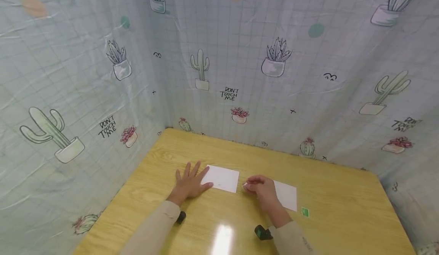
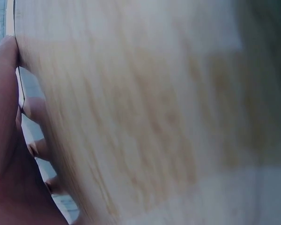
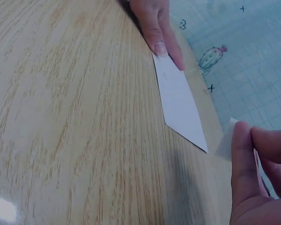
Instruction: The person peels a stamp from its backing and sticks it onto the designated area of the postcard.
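Observation:
My left hand (image 1: 189,182) lies flat with spread fingers on the table, its thumb and forefinger resting on the left end of a white rectangular card (image 1: 224,178). The right wrist view shows that card (image 3: 178,96) flat on the wood under the same fingers. To the right, my right hand (image 1: 263,189) pinches a small whitish paper piece (image 3: 226,141) between thumb and fingertips, just above the table and apart from the card's right edge. The printed side of this piece cannot be seen. In the left wrist view, the left hand (image 2: 9,131) shows only at the edge.
A second white card (image 1: 287,196) lies partly hidden behind the right hand. Beside it is a small green stamp-like piece (image 1: 305,211) with a pale border. The yellow wood table (image 1: 343,209) meets a cactus-print curtain (image 1: 240,56) at the back and sides.

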`<control>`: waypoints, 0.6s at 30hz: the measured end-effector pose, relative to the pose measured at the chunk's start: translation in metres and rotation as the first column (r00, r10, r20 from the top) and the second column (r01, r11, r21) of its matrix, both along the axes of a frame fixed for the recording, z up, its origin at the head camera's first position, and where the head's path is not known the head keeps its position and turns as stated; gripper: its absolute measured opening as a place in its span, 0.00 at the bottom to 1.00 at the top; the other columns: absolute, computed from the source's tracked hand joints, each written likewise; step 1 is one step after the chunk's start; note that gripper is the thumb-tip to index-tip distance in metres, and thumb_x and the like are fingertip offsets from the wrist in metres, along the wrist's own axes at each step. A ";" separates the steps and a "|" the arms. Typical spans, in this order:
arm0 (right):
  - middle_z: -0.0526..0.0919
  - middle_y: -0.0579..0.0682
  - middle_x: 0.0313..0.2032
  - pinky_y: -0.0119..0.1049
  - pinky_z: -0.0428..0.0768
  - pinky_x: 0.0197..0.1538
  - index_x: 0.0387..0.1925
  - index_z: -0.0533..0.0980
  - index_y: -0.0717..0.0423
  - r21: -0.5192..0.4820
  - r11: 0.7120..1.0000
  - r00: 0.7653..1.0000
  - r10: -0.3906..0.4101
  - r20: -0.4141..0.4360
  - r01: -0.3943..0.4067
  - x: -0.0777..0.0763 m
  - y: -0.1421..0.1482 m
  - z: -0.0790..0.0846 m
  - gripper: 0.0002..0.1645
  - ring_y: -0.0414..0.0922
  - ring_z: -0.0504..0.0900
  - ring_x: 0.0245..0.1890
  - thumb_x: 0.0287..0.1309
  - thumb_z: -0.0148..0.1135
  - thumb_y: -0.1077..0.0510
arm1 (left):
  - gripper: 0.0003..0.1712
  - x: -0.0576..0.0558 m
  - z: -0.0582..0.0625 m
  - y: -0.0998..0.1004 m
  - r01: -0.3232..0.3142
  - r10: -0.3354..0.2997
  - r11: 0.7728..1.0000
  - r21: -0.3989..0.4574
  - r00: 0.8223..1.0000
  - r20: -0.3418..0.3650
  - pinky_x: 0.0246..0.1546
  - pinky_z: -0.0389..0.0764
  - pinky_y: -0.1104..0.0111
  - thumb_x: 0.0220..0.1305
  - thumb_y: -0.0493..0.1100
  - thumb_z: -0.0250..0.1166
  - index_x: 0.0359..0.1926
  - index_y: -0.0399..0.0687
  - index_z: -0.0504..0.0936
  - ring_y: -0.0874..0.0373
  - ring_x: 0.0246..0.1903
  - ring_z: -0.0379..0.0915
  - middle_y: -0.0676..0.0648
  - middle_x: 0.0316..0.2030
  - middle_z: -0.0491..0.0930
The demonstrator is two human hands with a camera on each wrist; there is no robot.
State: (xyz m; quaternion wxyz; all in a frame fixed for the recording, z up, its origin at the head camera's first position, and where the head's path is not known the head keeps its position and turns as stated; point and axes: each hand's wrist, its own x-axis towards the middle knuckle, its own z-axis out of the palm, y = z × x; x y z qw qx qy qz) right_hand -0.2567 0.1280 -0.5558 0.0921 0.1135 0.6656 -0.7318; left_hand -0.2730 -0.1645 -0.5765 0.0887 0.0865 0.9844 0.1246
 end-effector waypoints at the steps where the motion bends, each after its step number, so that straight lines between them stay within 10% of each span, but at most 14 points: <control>1: 0.86 0.59 0.36 0.38 0.87 0.44 0.46 0.76 0.74 0.016 1.000 1.000 0.004 -0.001 -0.004 0.000 0.000 0.001 0.16 0.46 0.89 0.34 0.53 0.64 0.75 | 0.43 0.000 0.001 0.000 0.000 0.000 1.000 -0.002 1.000 0.004 0.66 0.35 0.25 0.65 0.77 0.45 0.77 0.73 0.51 0.36 0.78 0.32 0.49 0.80 0.41; 18: 0.78 0.54 0.35 0.37 0.83 0.42 0.45 0.77 0.68 0.241 0.968 0.997 0.073 -0.031 -0.064 0.004 -0.005 0.015 0.10 0.45 0.78 0.34 0.61 0.59 0.72 | 0.43 0.000 0.004 -0.002 0.004 -0.004 1.000 0.005 0.999 0.036 0.67 0.33 0.26 0.65 0.77 0.45 0.77 0.74 0.49 0.36 0.78 0.29 0.50 0.80 0.37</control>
